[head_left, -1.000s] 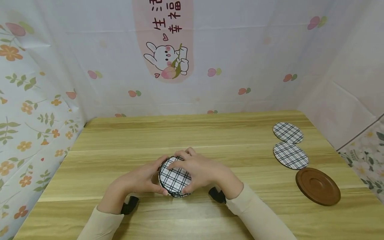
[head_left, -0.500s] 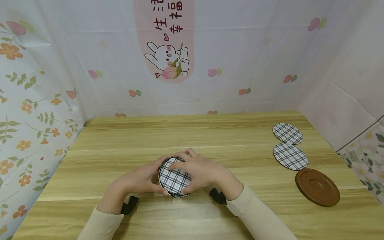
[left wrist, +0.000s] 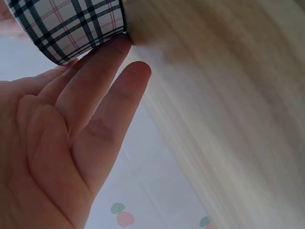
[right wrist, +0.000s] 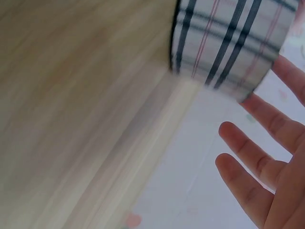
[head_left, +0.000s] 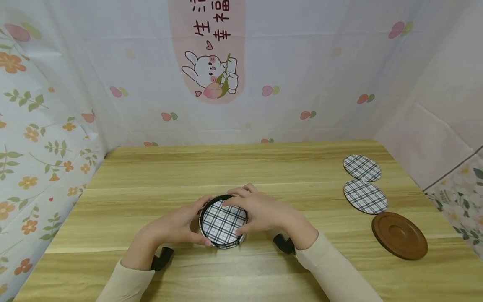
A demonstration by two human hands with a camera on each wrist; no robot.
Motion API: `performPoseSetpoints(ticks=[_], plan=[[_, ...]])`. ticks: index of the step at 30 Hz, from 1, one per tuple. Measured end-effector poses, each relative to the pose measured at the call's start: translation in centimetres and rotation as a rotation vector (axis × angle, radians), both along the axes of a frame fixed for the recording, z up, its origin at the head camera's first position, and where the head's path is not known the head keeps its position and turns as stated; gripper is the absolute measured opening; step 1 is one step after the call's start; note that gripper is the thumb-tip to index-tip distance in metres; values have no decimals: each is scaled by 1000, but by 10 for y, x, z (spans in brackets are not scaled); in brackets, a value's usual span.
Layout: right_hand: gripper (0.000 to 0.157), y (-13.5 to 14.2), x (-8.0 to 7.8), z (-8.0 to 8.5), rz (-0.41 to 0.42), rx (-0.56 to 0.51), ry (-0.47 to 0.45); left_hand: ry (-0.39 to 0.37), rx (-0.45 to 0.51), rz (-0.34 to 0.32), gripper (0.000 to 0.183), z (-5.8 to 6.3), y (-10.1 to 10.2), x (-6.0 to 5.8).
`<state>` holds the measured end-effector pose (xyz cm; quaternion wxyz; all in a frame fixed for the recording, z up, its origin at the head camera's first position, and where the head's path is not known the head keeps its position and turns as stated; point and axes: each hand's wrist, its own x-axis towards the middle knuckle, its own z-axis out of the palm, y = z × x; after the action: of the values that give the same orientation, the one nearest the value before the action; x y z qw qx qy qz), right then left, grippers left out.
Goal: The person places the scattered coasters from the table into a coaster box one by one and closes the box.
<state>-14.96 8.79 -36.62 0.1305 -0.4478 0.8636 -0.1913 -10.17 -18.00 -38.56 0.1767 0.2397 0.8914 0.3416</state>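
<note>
Plaid disc (head_left: 222, 224) inside box (left wrist: 78, 24); right fingers (head_left: 235, 201) above, left fingers (head_left: 198, 238) around box.

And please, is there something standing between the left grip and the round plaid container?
No, nothing visible: the left grip touches the round plaid container. The two loose plaid discs and the brown disc lie apart, toward the right.

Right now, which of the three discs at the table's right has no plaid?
The brown disc, nearest the viewer; the middle disc and far disc are plaid.
</note>
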Motion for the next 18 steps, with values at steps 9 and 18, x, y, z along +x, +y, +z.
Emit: performPoseSetpoints(ticks=[9,18], plan=[[71,42,-7,1,-108,-36,-18,41,-77,36,116,3,0,4],[66,88,-12,-2,-226,-25,7,52,-85,36,116,1,1,5]])
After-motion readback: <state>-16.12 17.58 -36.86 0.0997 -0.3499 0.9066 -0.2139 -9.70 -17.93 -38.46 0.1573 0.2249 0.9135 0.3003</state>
